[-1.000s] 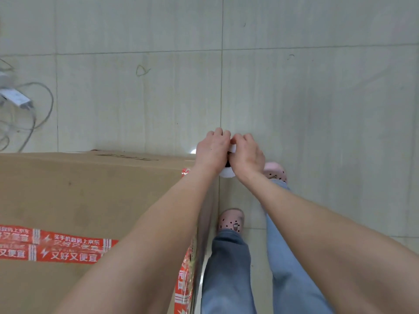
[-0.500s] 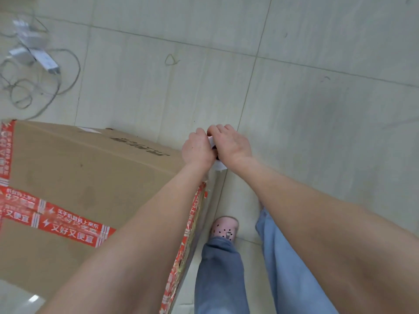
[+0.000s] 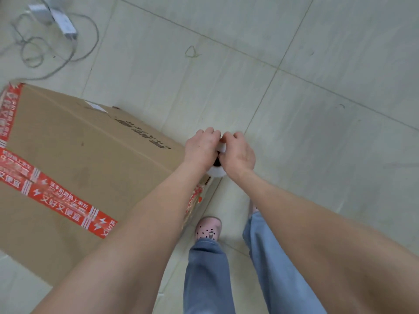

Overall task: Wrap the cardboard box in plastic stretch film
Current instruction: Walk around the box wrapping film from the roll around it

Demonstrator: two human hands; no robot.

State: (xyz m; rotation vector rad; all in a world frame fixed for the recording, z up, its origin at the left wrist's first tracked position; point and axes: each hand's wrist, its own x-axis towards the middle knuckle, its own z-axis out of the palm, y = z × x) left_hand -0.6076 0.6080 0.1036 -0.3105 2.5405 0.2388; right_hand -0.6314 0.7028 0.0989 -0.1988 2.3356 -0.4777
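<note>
A large brown cardboard box (image 3: 74, 159) sealed with red printed tape stands on the tiled floor at the left. Beside its right corner I hold a white stretch film roll (image 3: 216, 172) upright, seen end-on with its dark core. My left hand (image 3: 200, 148) grips the roll from the left and my right hand (image 3: 238, 152) grips it from the right, fingers curled over the top. Most of the roll is hidden under my hands. No film is clearly visible on the box's top.
A white power adapter with tangled grey cables (image 3: 56, 26) lies on the floor at the far left. My legs in blue jeans (image 3: 208, 275) and pink clogs (image 3: 208, 227) stand just right of the box. Pale floor tiles (image 3: 328, 109) stretch to the right.
The view has swung so the box appears rotated and more of its top shows. My hands stay together on the roll beside the box's right corner.
</note>
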